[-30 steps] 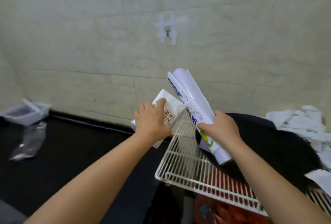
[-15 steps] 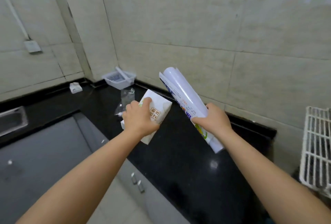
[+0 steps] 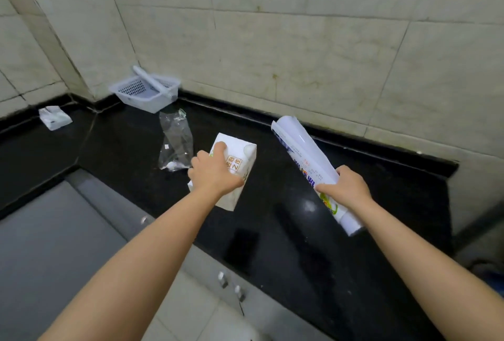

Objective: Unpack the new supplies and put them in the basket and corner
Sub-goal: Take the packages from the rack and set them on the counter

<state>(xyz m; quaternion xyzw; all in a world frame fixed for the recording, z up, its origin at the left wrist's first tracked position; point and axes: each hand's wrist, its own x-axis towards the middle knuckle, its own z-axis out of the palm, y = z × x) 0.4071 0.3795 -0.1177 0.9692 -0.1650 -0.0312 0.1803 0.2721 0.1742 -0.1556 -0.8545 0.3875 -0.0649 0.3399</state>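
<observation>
**Both supplies in hand, none of them stowed yet**

The left hand (image 3: 215,174) was closed over the top of a white wrapped packet (image 3: 240,160) with orange lettering, fingers curled round its far edge, holding it over the black bench (image 3: 272,231); whether the packet's lower end touched the surface could not be told. The right hand (image 3: 346,185) was wrapped tight round the lower part of a white printed roll (image 3: 300,147), which slanted up and away toward the tiled wall (image 3: 300,54).

Judged from this, the task was only partly along. The white basket (image 3: 147,92) sat in the far corner of the bench against the wall, with a white rod-like item (image 3: 151,78) lying across its rim, probably already placed. A small white packet (image 3: 54,118) lay on the bench to the left of the corner, well apart from the basket. The two things in hand had yet to reach either place, and neither looked unwrapped.

An empty clear plastic bag (image 3: 176,144) lay crumpled on the bench between the left hand and the basket, just beside the wrapped packet. It sat on the direct line to the basket, so a hand carried low could catch or drag it. Otherwise the bench toward the corner looked free.
</observation>
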